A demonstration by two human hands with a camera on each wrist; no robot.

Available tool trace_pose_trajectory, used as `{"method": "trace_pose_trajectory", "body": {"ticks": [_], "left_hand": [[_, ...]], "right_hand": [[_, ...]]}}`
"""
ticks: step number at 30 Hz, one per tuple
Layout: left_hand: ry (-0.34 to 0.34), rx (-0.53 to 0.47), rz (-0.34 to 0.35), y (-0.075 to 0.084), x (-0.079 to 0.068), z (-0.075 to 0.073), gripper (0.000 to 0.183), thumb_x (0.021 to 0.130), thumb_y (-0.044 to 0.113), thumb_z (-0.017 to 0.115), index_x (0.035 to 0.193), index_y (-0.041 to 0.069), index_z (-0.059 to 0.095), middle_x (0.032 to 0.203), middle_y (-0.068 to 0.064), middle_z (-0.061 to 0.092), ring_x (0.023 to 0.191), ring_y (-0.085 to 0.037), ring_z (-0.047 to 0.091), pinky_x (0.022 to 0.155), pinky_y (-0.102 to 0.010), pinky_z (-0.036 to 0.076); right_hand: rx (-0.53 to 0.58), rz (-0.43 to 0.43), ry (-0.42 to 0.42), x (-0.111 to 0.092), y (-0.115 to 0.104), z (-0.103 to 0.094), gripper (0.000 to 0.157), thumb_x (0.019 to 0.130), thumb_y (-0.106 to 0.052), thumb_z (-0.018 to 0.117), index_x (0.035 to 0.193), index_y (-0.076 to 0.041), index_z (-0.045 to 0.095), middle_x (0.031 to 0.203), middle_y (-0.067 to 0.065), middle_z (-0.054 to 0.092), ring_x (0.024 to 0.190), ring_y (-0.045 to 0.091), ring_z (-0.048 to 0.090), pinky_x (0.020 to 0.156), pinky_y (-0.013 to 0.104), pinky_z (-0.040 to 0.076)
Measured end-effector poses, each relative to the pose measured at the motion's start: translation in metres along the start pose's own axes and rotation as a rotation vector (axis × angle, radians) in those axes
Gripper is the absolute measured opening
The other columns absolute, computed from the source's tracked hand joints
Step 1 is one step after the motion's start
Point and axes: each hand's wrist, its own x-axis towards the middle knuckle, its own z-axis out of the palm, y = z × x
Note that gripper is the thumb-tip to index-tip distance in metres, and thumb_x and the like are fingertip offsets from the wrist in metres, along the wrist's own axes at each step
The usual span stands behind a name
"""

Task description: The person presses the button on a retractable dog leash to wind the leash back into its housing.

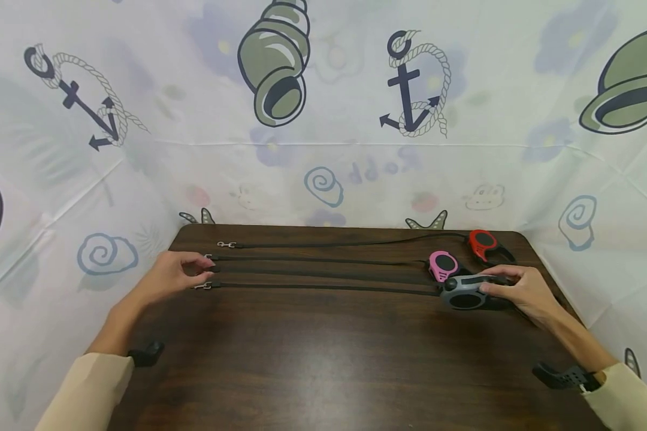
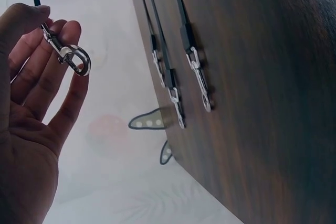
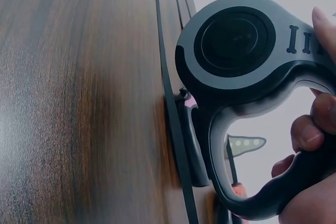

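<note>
My left hand [image 1: 169, 278] pinches the end of a dark leash cord [image 1: 323, 275] between thumb and fingers. Its silver snap hook [image 2: 71, 55] lies against the fingers in the left wrist view. At the cord's other end, my right hand [image 1: 525, 293] grips the grey-and-black retractable leash [image 3: 236, 40] by its handle, above the table. The cord stretches between both hands. Beyond it lie a pink retractable leash [image 1: 443, 263] and a red one [image 1: 484, 240]. Another cord [image 1: 323, 287] runs nearest the front; its dark case [image 3: 195, 145] is mostly hidden behind the held one.
A dark brown wooden table [image 1: 313, 359] carries the leashes, their cords laid out sideways with snap hooks [image 2: 200, 80] at the left end. White printed cloth [image 1: 345, 108] encloses the back and both sides.
</note>
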Motion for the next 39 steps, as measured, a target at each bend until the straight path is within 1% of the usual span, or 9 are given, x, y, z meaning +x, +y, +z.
{"method": "trace_pose_trajectory", "body": {"ticks": [5, 9, 16, 19, 22, 25, 29, 31, 39], "left_hand": [[0.010, 0.007, 0.073, 0.006, 0.007, 0.003, 0.020, 0.080, 0.000, 0.089, 0.095, 0.010, 0.082, 0.087, 0.003, 0.080, 0.076, -0.008, 0.072, 0.067, -0.019, 0.054], [0.011, 0.002, 0.089, 0.010, 0.010, 0.005, 0.019, 0.079, 0.000, 0.089, 0.094, 0.012, 0.082, 0.084, 0.008, 0.078, 0.074, -0.005, 0.070, 0.067, -0.019, 0.053], [0.001, -0.021, 0.106, 0.016, 0.014, 0.008, 0.019, 0.080, 0.000, 0.089, 0.094, 0.010, 0.082, 0.084, 0.009, 0.078, 0.074, -0.004, 0.069, 0.066, -0.030, 0.057], [0.005, -0.022, 0.124, 0.018, 0.015, 0.009, 0.019, 0.079, 0.000, 0.090, 0.093, 0.010, 0.082, 0.084, 0.007, 0.078, 0.073, -0.002, 0.068, 0.065, -0.034, 0.058], [0.009, -0.026, 0.141, 0.021, 0.017, 0.011, 0.020, 0.078, -0.001, 0.090, 0.093, 0.009, 0.082, 0.084, 0.006, 0.078, 0.073, -0.004, 0.069, 0.064, -0.037, 0.059], [0.015, -0.027, 0.158, 0.024, 0.019, 0.012, 0.021, 0.077, -0.002, 0.090, 0.093, 0.009, 0.082, 0.084, 0.006, 0.078, 0.072, -0.008, 0.070, 0.065, -0.035, 0.059], [0.020, -0.031, 0.172, 0.027, 0.021, 0.015, 0.021, 0.077, -0.002, 0.089, 0.093, 0.009, 0.082, 0.084, 0.006, 0.078, 0.073, -0.010, 0.071, 0.066, -0.024, 0.055], [0.018, -0.033, 0.176, 0.028, 0.022, 0.016, 0.021, 0.078, -0.002, 0.089, 0.094, 0.009, 0.082, 0.084, 0.006, 0.078, 0.073, -0.010, 0.071, 0.066, -0.022, 0.054], [0.005, -0.030, 0.158, 0.030, 0.024, 0.019, 0.021, 0.078, -0.001, 0.090, 0.095, 0.009, 0.082, 0.085, 0.006, 0.078, 0.075, -0.008, 0.070, 0.068, -0.029, 0.057]], "right_hand": [[0.009, -0.010, -0.018, 0.001, -0.003, 0.004, 0.032, 0.091, -0.015, 0.085, 0.116, 0.002, 0.076, 0.090, -0.012, 0.076, 0.085, 0.011, 0.059, 0.069, 0.025, 0.052], [0.028, -0.030, -0.033, 0.002, -0.004, 0.007, 0.032, 0.091, -0.014, 0.085, 0.116, 0.002, 0.076, 0.091, -0.010, 0.077, 0.082, 0.012, 0.061, 0.067, 0.026, 0.054], [0.053, -0.030, -0.049, 0.004, -0.009, 0.011, 0.033, 0.090, -0.013, 0.085, 0.118, 0.002, 0.076, 0.096, -0.007, 0.077, 0.081, 0.013, 0.062, 0.067, 0.027, 0.055], [0.051, -0.030, -0.065, 0.005, -0.012, 0.013, 0.034, 0.091, -0.014, 0.084, 0.119, 0.002, 0.076, 0.097, -0.008, 0.077, 0.081, 0.014, 0.063, 0.067, 0.027, 0.055], [0.038, -0.031, -0.075, 0.006, -0.015, 0.015, 0.034, 0.091, -0.015, 0.085, 0.120, 0.000, 0.076, 0.097, -0.010, 0.076, 0.082, 0.015, 0.062, 0.068, 0.028, 0.054], [0.035, -0.037, -0.082, 0.008, -0.018, 0.018, 0.034, 0.090, -0.015, 0.086, 0.120, -0.001, 0.076, 0.094, -0.007, 0.075, 0.082, 0.015, 0.060, 0.068, 0.028, 0.051], [0.050, -0.070, -0.093, 0.012, -0.021, 0.023, 0.035, 0.088, -0.012, 0.086, 0.119, 0.001, 0.076, 0.088, -0.003, 0.073, 0.077, 0.012, 0.059, 0.064, 0.027, 0.049], [0.056, -0.086, -0.097, 0.013, -0.022, 0.025, 0.035, 0.088, -0.010, 0.086, 0.119, 0.002, 0.076, 0.087, -0.001, 0.073, 0.075, 0.012, 0.059, 0.062, 0.027, 0.050], [0.056, -0.094, -0.121, 0.015, -0.024, 0.032, 0.035, 0.088, -0.011, 0.086, 0.119, 0.001, 0.075, 0.087, 0.001, 0.072, 0.075, 0.014, 0.061, 0.063, 0.028, 0.051]]}}
